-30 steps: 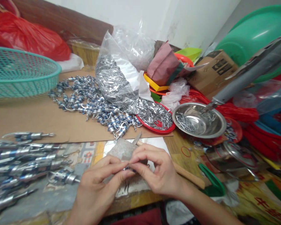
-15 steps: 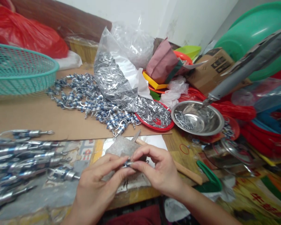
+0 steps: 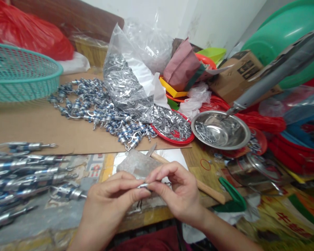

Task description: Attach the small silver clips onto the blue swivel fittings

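Between the fingertips of both hands is a small metal part (image 3: 143,185), mostly covered by the fingers. My left hand (image 3: 112,200) pinches its left side, and my right hand (image 3: 176,193) pinches the right side. Behind them lies a grey metal block (image 3: 136,164) on white paper, with a wooden-handled hammer (image 3: 210,191) beside it, partly hidden by my right hand. Rows of silver and blue metal assemblies (image 3: 44,170) lie to the left. A heap of similar assemblies (image 3: 94,104) sits on the cardboard (image 3: 23,122).
A clear bag of metal pieces (image 3: 122,83) stands behind a red plate (image 3: 187,140) of small clips. Right of it is a steel bowl (image 3: 222,137). A teal basket (image 3: 28,90) is at the left; a green tool (image 3: 234,198) lies right.
The view has shifted slightly. Both hands still pinch the small part, which now shows less blue and looks turned between the fingertips.
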The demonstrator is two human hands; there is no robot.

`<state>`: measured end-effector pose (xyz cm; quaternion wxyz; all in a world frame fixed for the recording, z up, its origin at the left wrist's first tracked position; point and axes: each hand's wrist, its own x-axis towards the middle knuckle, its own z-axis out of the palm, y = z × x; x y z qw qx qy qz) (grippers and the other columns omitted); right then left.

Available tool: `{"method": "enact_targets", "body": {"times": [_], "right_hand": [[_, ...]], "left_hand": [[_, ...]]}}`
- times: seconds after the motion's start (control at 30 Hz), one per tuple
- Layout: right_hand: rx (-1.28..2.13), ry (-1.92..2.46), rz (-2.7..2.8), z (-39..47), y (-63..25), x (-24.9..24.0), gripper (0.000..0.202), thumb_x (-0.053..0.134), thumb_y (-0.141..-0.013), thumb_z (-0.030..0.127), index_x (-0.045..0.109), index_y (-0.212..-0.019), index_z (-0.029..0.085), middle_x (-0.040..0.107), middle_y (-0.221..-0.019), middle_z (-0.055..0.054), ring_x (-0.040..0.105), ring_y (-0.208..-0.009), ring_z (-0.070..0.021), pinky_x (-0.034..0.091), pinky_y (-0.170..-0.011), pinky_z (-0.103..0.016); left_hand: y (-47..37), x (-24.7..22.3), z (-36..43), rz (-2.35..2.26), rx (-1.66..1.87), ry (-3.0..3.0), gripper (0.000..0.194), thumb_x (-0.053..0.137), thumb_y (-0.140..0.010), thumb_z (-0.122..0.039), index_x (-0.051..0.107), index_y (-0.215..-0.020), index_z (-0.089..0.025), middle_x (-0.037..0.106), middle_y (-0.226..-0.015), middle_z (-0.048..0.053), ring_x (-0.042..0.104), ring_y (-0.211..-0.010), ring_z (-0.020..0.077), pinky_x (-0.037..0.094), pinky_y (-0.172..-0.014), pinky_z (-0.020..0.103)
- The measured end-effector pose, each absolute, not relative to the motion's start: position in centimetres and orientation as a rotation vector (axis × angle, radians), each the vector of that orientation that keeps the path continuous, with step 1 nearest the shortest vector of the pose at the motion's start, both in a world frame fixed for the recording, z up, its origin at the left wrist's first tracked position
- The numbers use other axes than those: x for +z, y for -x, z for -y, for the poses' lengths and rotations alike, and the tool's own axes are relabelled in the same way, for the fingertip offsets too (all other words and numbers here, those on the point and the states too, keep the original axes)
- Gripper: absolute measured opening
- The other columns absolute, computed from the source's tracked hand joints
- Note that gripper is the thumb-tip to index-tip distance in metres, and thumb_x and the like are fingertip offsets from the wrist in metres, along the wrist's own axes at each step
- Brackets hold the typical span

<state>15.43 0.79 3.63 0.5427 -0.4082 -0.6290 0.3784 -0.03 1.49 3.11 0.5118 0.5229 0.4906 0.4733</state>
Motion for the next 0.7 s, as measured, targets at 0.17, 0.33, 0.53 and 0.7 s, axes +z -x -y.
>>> {"method": "enact_targets", "body": {"times": [0.17, 0.33, 0.53, 0.7], "right_hand": [[0.541, 0.807, 1.877, -0.7, -16.9, 3.8, 0.032, 0.071, -0.073, 0.016, 0.057, -0.101, 0.021, 0.066, -0.092, -0.008, 0.065, -0.084, -0.0182, 0.054, -0.074, -0.031], [0.112, 0.696, 2.251, -0.7, -18.0, 4.4, 0.024, 0.051, -0.083, 0.007, 0.064, -0.1, 0.018, 0.07, -0.089, -0.01, 0.066, -0.084, -0.0183, 0.055, -0.071, -0.028], [0.121, 0.725, 2.202, -0.7, -17.7, 4.6, 0.027, 0.051, -0.084, 0.007, 0.065, -0.104, 0.018, 0.071, -0.092, -0.01, 0.067, -0.087, -0.0169, 0.055, -0.073, -0.027], [0.417, 0.848, 1.98, -0.3, -16.9, 4.2, 0.013, 0.064, -0.078, 0.011, 0.072, -0.088, 0.012, 0.071, -0.084, -0.013, 0.068, -0.074, -0.0162, 0.056, -0.065, -0.021]], "left_hand": [[0.6, 3.4, -1.6, -1.154, 1.111, -1.23, 0.01, 0.073, -0.06, -0.02, 0.074, -0.054, -0.027, 0.071, -0.058, -0.002, 0.064, -0.057, 0.0137, 0.05, -0.057, 0.019], [0.9, 3.8, -1.5, -1.257, 1.142, -1.455, 0.011, 0.068, -0.067, -0.028, 0.072, -0.058, -0.028, 0.069, -0.065, -0.003, 0.064, -0.064, 0.0142, 0.05, -0.06, 0.019], [0.9, 4.2, -1.0, -1.379, 1.27, -1.639, 0.008, 0.068, -0.066, -0.034, 0.073, -0.061, -0.031, 0.074, -0.076, -0.003, 0.068, -0.074, 0.0162, 0.051, -0.071, 0.018], [1.1, 4.3, -1.1, -1.227, 1.032, -1.363, 0.006, 0.071, -0.064, -0.033, 0.076, -0.065, -0.03, 0.078, -0.068, -0.002, 0.071, -0.063, 0.0188, 0.057, -0.059, 0.021]]}}
